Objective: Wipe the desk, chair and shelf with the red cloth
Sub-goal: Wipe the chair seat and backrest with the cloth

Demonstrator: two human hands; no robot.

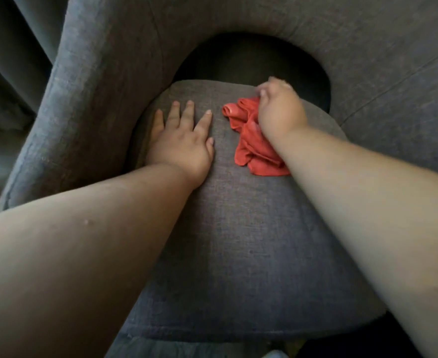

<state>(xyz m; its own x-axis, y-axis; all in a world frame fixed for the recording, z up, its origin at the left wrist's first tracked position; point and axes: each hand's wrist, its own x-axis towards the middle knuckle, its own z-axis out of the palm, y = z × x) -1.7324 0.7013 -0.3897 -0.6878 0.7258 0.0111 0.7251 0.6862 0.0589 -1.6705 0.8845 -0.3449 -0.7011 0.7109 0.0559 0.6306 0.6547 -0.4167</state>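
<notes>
Right now the red cloth [254, 140] lies bunched on the back right part of the chair's grey seat cushion [238, 241]. Over it, the right hand [279, 112] is curled, fingers clutching the cloth's upper folds. Just beside it, apart from the cloth, the left hand [184, 140] rests flat with fingers spread on the cushion. Around both curves the chair's padded grey backrest [104, 73].

Crumpled red cloth [251, 140] on gray chair seat [238, 241]
</notes>
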